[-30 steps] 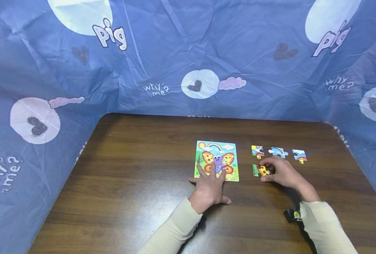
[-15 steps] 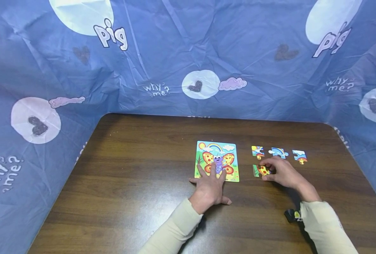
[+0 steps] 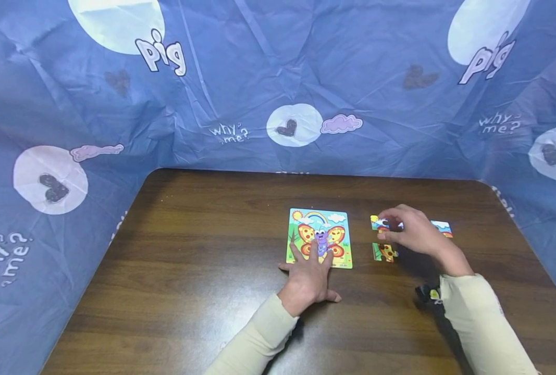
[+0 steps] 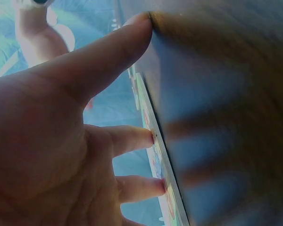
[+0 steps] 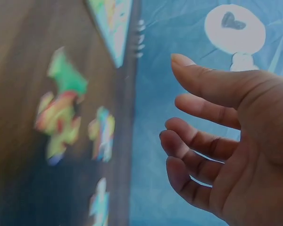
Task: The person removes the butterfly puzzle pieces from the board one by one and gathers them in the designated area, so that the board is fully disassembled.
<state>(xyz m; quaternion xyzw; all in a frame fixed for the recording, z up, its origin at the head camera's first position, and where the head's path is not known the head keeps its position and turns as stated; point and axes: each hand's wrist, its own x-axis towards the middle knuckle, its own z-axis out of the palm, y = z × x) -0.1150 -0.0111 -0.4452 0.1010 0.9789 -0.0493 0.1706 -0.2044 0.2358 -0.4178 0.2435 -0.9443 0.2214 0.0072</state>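
Left hand point(image 3: 308, 276): fingers spread, grasping nothing, tips resting on near part of butterfly board point(image 3: 320, 232) at left. Right of board, 1 red-dotted puzzle piece point(image 3: 384, 252) lies on desk point(image 3: 202, 250). Beyond it, right hand point(image 3: 418, 232) hovers near sun piece point(image 3: 375, 223), fingers loosely bent, released; 1 cloud piece point(image 3: 442, 227) farther right. Far side: wrinkled blue sheet point(image 3: 240, 94).

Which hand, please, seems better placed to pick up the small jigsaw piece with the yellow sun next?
Probably the right hand: it hovers empty near the sun piece, while the left hand rests splayed on the square, multicoloured butterfly puzzle board.
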